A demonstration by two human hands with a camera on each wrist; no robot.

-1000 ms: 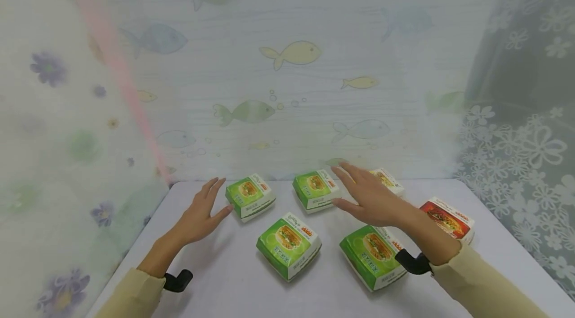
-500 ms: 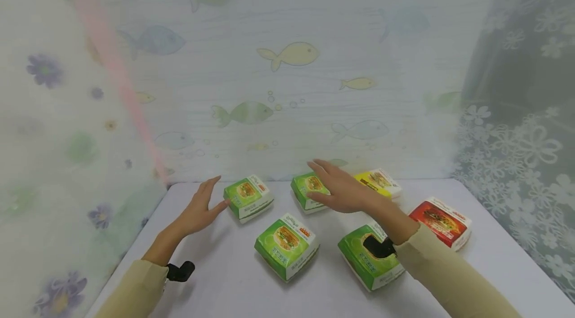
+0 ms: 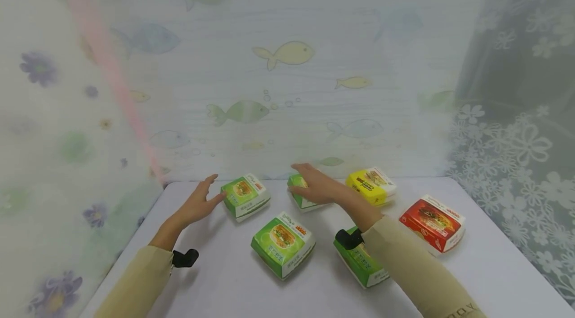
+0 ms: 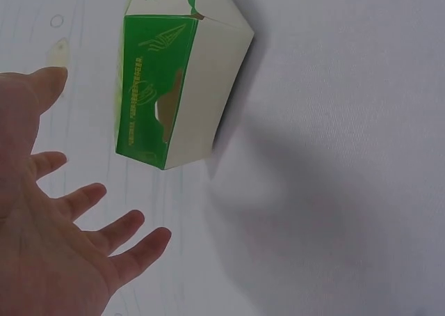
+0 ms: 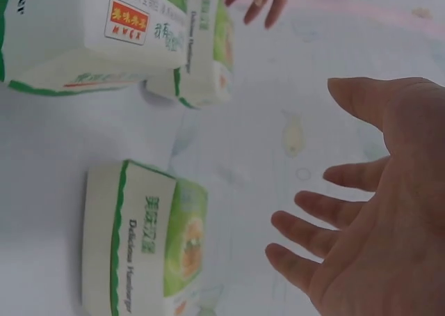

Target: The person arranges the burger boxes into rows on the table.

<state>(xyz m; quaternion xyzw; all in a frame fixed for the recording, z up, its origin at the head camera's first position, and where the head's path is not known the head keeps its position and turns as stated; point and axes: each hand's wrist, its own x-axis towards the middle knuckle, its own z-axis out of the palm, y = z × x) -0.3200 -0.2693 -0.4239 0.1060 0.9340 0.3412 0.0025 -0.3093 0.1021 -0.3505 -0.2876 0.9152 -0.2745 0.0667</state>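
My left hand hovers beside the back-left green hamburger box, its fingers spread and holding nothing. In the left wrist view that box stands off the fingertips, with the hand's shadow on the table. My right hand hangs in the air over the back-middle green hamburger box and hides much of it. Its fingers are extended with nothing in them, as the right wrist view of the hand shows. Closer in, another green hamburger box sits at the middle of the table.
A yellow hamburger box stands at the back right, and a red one farther right. My right sleeve partly covers a green box at the front. The white table ends at a fish-print curtain.
My right hand has moved left, from between the back-middle green box and the yellow box to over the green one, uncovering the yellow and red boxes. The left hand has barely shifted.
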